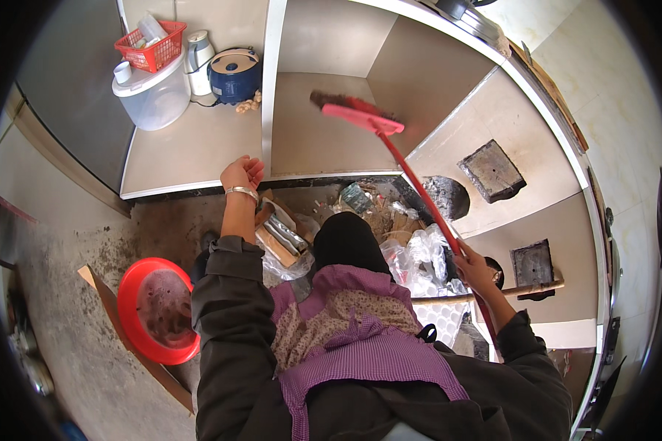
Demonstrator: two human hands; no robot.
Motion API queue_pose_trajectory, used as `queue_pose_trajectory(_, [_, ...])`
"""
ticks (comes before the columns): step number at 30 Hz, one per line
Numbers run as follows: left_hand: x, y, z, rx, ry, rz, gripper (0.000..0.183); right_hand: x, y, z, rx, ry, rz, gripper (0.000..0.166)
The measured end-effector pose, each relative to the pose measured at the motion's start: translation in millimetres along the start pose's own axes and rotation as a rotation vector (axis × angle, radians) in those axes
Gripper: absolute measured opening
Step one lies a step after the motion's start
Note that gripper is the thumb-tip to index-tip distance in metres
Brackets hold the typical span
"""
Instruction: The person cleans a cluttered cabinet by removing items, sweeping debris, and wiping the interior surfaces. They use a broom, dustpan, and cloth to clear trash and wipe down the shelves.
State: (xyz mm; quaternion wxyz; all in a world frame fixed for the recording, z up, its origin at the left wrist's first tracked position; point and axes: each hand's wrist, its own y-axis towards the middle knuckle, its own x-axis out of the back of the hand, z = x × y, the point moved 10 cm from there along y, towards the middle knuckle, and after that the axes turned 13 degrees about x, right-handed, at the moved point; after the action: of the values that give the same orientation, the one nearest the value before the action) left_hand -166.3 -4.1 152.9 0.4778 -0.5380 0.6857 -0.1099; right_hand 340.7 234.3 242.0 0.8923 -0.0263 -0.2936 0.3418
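My right hand (474, 265) grips the red handle of a broom (364, 117). The broom's pink head, with dark bristles, is raised in front of an open cabinet compartment (320, 143); whether the bristles touch its surface I cannot tell. My left hand (244, 172) holds nothing and hovers near the cabinet's front edge, its fingers loosely curled and a bracelet at the wrist. Below, on the floor, lie scraps of litter (383, 212), clear plastic bags (422, 253) and an opened cardboard box (281, 240).
A red basin (127, 314) of sudsy water stands at left beside a cardboard strip (110, 314). On the left shelf are a blue rice cooker (234, 82), a kettle (200, 66), and a plastic tub (154, 102) under a red basket (160, 52). A wooden stick (507, 292) juts out at right.
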Motion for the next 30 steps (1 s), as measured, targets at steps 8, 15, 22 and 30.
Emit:
queue_pose_trajectory(8, [2, 1, 0, 0.000, -0.002, -0.008, 0.023, 20, -37, -40, -0.068, -0.292, 0.162, 0.055])
queue_pose_trajectory(15, [-1, 0, 0, -0.009, -0.001, 0.010, 0.023, 58, -87, 46, -0.141, -0.365, 0.157, 0.049])
queue_pose_trajectory(22, [5, 2, 1, -0.003, 0.006, -0.002, 0.023, -8, 26, 32, 0.126, -0.474, 0.239, 0.049])
queue_pose_trajectory(30, [20, 11, -7, -0.137, 0.256, -0.112, 0.017, 62, -7, 19, 0.322, -0.969, 0.235, 0.048])
